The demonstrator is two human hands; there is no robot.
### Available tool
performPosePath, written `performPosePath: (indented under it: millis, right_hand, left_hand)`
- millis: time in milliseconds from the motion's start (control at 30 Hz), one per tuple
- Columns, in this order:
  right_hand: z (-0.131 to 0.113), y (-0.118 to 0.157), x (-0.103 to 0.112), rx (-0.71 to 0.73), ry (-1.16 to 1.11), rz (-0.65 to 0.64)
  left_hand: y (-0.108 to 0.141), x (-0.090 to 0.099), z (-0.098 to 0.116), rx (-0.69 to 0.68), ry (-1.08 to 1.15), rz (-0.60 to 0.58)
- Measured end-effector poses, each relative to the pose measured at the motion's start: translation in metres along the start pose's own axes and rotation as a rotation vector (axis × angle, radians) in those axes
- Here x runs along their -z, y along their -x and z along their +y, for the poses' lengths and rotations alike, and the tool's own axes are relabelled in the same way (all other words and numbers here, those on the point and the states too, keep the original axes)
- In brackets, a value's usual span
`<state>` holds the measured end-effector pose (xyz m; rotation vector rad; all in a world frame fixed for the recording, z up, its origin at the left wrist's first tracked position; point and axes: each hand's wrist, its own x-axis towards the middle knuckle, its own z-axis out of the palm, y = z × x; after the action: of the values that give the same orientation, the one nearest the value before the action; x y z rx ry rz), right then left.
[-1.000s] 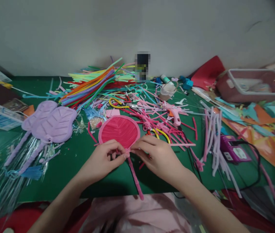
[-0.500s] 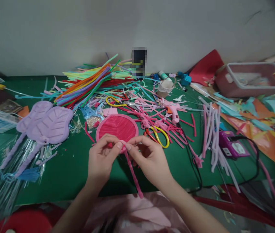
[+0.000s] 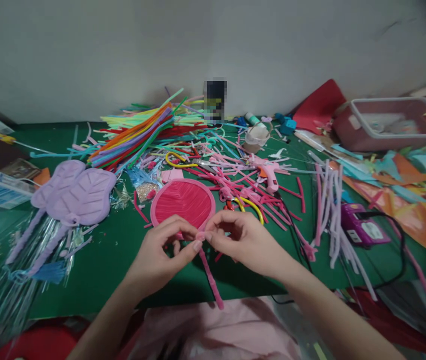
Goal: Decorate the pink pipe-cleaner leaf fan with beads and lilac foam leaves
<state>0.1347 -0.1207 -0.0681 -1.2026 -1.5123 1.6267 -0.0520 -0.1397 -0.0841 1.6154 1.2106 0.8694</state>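
Observation:
A round hand fan [image 3: 184, 202] with a deep pink face and a lighter pink fuzzy rim lies in front of me. Its twisted pink pipe-cleaner handle [image 3: 211, 284] points down toward the table's front edge. At the joint of face and handle is a small light pink bit [image 3: 200, 235], partly covered by my fingertips. My left hand [image 3: 167, 250] pinches there between thumb and forefinger from the left. From the right, my right hand [image 3: 248, 244] is closed at the same spot, its thumb and forefinger tips meeting the left ones.
Two lilac leaf-shaped fans [image 3: 81, 197] lie left. Behind are a bundle of coloured pipe cleaners [image 3: 133, 132], scissors [image 3: 250, 205] and a pink glue gun [image 3: 269, 175]. A purple box [image 3: 365, 227] with a black cable and a plastic bin [image 3: 396, 122] stand right.
My fingers have shifted slightly at the fan's joint, and the left thumb now sits lower. The right hand covers more of the scissors. The whole view has shifted a little.

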Motion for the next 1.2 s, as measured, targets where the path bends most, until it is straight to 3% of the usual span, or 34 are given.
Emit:
performPosePath:
  millis: [133, 200, 300, 400, 533, 600, 733, 933, 1067, 1200]
  right_hand:
    - [-0.007, -0.001, 0.009, 0.078, 0.193, -0.081]
    - [-0.008, -0.002, 0.009, 0.059, 0.178, -0.095]
    - [-0.002, -0.002, -0.002, -0.029, -0.049, -0.039]
    - [0.012, -0.001, -0.024, -0.069, -0.309, 0.095]
    - [0.031, 0.003, -0.046, 0.017, -0.293, 0.345]
    - [0.036, 0.006, -0.046, 0.067, -0.149, 0.367]
    - [0.040, 0.013, -0.036, 0.080, 0.082, 0.204]
    - [0.040, 0.024, -0.039, 0.098, 0.233, 0.144]
    - [0.044, 0.028, -0.014, 0.128, 0.240, 0.167]
    - [0.057, 0.032, 0.033, 0.090, 0.511, 0.500]
  left_hand:
    - [-0.005, 0.013, 0.008, 0.007, -0.095, -0.162]
    - [-0.006, 0.014, 0.007, 0.014, -0.064, -0.159]
    - [-0.005, 0.005, -0.001, 0.009, 0.057, -0.009]
    - [0.000, -0.011, -0.010, 0.050, 0.205, 0.178]
    - [0.010, -0.028, -0.017, 0.127, 0.256, 0.332]
    - [0.015, -0.027, -0.019, 0.181, 0.239, 0.283]
    - [0.021, -0.014, -0.022, 0.248, 0.155, 0.058]
    - [0.024, -0.004, -0.023, 0.139, -0.089, 0.015]
    - [0.029, 0.003, -0.025, 0.129, -0.151, 0.035]
    - [0.041, 0.022, -0.035, 0.148, -0.161, 0.061]
